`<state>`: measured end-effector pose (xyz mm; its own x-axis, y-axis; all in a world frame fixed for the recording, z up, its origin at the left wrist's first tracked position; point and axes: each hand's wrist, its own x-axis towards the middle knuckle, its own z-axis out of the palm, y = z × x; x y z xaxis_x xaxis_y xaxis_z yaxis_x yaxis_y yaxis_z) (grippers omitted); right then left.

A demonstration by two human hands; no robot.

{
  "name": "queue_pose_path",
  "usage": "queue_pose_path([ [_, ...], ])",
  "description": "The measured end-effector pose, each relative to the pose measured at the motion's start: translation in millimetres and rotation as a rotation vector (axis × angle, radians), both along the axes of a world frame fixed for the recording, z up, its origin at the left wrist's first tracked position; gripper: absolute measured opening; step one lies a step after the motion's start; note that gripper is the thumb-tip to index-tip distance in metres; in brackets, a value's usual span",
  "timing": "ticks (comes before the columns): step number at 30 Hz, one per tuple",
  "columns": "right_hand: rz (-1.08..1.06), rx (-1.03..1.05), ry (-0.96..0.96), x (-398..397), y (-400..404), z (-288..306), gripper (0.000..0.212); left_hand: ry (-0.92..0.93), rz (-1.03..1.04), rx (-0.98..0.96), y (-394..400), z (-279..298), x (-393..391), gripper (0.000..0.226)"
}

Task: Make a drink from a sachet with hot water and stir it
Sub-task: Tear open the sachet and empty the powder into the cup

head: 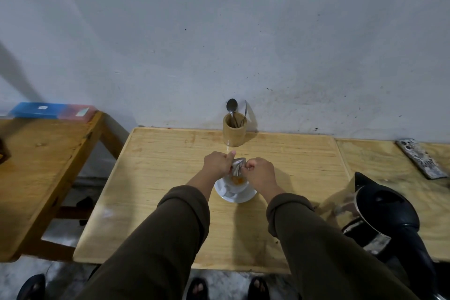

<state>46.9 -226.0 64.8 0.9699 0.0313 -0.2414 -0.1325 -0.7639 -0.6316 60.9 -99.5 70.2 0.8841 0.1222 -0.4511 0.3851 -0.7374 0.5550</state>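
Head view shows both my hands, left hand [217, 163] and right hand [259, 171], pinching the light, crinkly foil sachet [236, 167] by its top edge over the fragile cup [235, 184].

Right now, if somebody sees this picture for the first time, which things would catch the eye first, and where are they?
The eye goes first to the middle of the table, where the left hand and the right hand together hold a silvery sachet over a white cup on a saucer; orange powder lies in the cup. Next comes the black kettle at the right edge, then the wooden holder with spoons by the wall.
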Motion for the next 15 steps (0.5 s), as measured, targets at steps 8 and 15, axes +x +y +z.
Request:
queue_pose_path([
  [8, 0.042, -0.046, -0.017, 1, 1, 0, 0.015, 0.031, 0.103, -0.107, 0, 5, -1, 0.049],
  [15, 0.077, -0.029, -0.036, -1, 0, 1, 0.03, 0.078, 0.307, -0.416, 17, 3, -3, 0.019],
])
